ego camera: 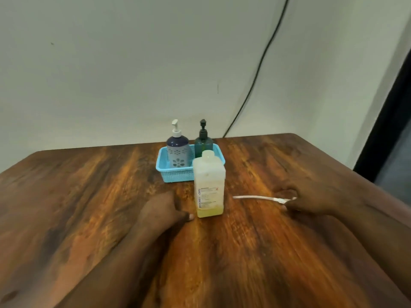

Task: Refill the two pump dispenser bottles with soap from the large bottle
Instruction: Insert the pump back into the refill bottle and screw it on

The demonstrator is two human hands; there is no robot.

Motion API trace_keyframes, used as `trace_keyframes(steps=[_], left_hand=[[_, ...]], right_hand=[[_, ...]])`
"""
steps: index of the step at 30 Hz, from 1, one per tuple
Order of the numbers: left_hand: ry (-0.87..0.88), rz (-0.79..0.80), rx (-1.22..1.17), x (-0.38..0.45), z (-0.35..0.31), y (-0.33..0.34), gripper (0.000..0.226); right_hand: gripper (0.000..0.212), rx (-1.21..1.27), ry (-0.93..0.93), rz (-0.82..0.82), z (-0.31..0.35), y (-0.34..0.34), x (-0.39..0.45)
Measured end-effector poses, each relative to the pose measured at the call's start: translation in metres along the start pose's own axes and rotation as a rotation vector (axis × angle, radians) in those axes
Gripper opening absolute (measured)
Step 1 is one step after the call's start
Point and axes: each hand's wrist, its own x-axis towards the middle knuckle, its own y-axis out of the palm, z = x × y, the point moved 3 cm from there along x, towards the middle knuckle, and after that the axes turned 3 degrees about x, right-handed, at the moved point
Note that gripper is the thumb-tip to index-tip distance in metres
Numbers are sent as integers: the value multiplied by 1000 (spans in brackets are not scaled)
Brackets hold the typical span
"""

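Pinching one end of a thin clear tube (pixel 258 198) with our right hand (pixel 311 200), we are resting our left hand (pixel 160 211) on the wooden table (pixel 89 207), fingers loosely bent and holding nothing, just beside the large bottle (pixel 209 185). Bare wood is lying open to the left and toward us, and the far edge is meeting the wall. We are counting two pump dispensers: a white-topped patterned bottle (pixel 178 150) and a dark green bottle (pixel 203 141), both upright in one blue basket (pixel 175 174) behind the large bottle. One large bottle is standing uncapped, translucent, with yellow soap low at its base.
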Motion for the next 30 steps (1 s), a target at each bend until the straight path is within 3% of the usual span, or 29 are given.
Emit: trace_keyframes(steps=[4,7,12,16,20,24,30], left_hand=[[53,152,-127,10,-12,2,109],[137,182,-360,8,-26,1,120],[245,3,-855,-1,-42,-16,111],[324,-190,-894,-10,-53,-33,96],[328,-256,-923,-13,-60,-43,67],[298,-229,-1011,-14,-64,-44,37],[281,-132,-1052,-18,-65,-43,34]], right_hand=[[37,-30,-20,-12,-11,19,-2],[35,-28,-18,-70,-12,29,-1],[23,19,-77,-240,14,8,-2],[30,-160,-241,-479,41,-48,-13],[31,-304,-383,-700,62,-97,-34],[38,-535,-515,-726,85,-121,-50],[35,-807,-535,-579,106,-123,-46]])
